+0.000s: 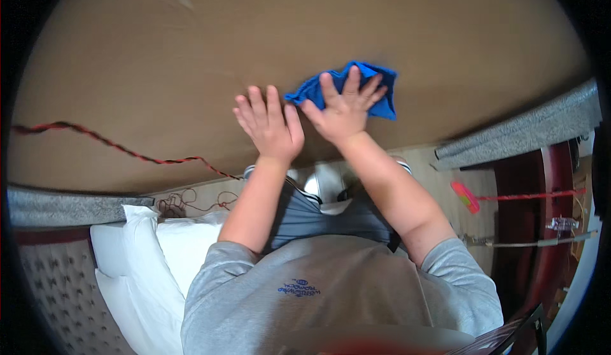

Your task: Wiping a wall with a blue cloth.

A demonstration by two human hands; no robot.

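Note:
A crumpled blue cloth (382, 97) lies on a broad brown surface (167, 68). My right hand (346, 111) holds the cloth pressed against it, fingers spread over the folds and the thumb near the cloth's left end. To the left, my left hand (272, 128) rests palm down on the same surface, its fingers slightly apart and nothing in it. Its thumb comes close to my right thumb and the cloth's left tip. What lies under my right palm is hidden.
A twisted red-and-black cord (124, 149) crosses the brown surface at left; loose cord (176, 204) lies on the floor. White pillows (181, 245) sit behind at left. Grey fabric edges (520, 126) flank the surface. A pink-headed tool (465, 196) with a red handle is at right.

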